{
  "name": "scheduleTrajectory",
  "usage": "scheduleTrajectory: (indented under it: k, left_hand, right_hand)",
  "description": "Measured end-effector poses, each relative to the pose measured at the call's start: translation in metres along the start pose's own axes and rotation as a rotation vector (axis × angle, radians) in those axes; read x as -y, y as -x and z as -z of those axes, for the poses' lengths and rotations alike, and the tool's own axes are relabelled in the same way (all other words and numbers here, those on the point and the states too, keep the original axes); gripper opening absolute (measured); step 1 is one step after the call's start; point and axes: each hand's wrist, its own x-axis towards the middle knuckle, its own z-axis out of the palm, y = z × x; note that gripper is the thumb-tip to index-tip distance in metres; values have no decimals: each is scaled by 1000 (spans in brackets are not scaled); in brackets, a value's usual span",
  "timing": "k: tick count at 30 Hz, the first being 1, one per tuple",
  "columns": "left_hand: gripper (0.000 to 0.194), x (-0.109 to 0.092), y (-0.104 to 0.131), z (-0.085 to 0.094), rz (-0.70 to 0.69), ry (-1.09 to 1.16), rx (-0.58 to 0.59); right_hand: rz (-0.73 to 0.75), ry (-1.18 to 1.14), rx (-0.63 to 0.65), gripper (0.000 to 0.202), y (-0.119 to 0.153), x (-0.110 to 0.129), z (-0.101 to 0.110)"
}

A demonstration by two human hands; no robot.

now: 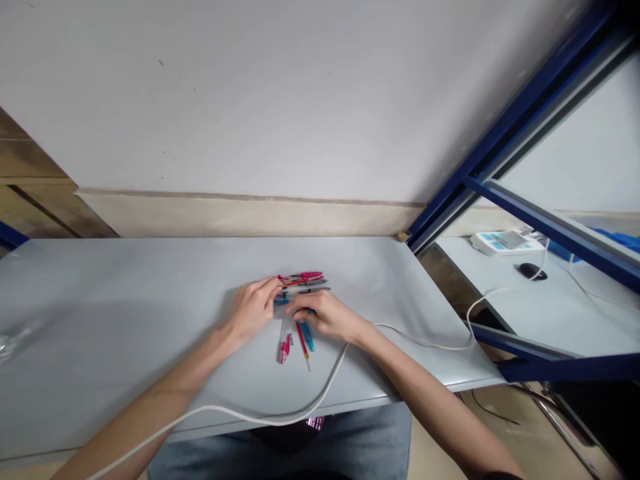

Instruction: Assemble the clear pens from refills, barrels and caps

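Note:
Several pens [306,283] with pink, black and blue parts lie side by side in a row on the grey table [150,320]. My left hand [257,303] rests at the row's left end, its fingers closed around the pen ends. Just to the right, my right hand [330,315] reaches over the lower pens with thumb and fingers curled in a pinch; its fingertips hide whatever is between them. Below the right hand lie a blue pen part [307,337], a red refill [303,343] with an orange end, and a clear piece with a pink cap [285,349].
A white cable [280,421] runs along the table's front edge and under my right forearm. Clear plastic [10,343] lies at the far left. Beyond a blue metal frame [500,143] on the right, a second table holds a black mouse [533,271] and a white device [505,242].

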Motion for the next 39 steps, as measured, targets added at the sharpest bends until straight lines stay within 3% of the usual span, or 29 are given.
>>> scheduleTrajectory:
  k: [3,10,18,22,25,29,33,39]
  left_hand:
    - [21,2,0,0,2,-12,-2]
    - [20,1,1,0,-7,-28,18]
    - [21,-1,1,1,11,-35,29]
    - [20,-2,2,0,8,-47,33]
    - [20,-2,4,0,0,-50,37]
    - [20,-6,6,1,26,-60,31]
    - [20,-14,8,-1,15,-49,21]
    - [15,-22,11,-10,-52,-60,-14]
  right_hand:
    - [-33,-34,8,6,1,-5,-1]
    - [31,-142,73,13,-1,-1,7]
    - [26,-1,133,15,3,7,4]
    - [-10,63,143,6,4,10,6]
    - [-82,70,53,8,5,12,16]
    - [-302,83,-69,13,9,10,27]
    - [-418,111,-53,12,12,5,20]
    - [-444,192,-62,10,10,7,7]
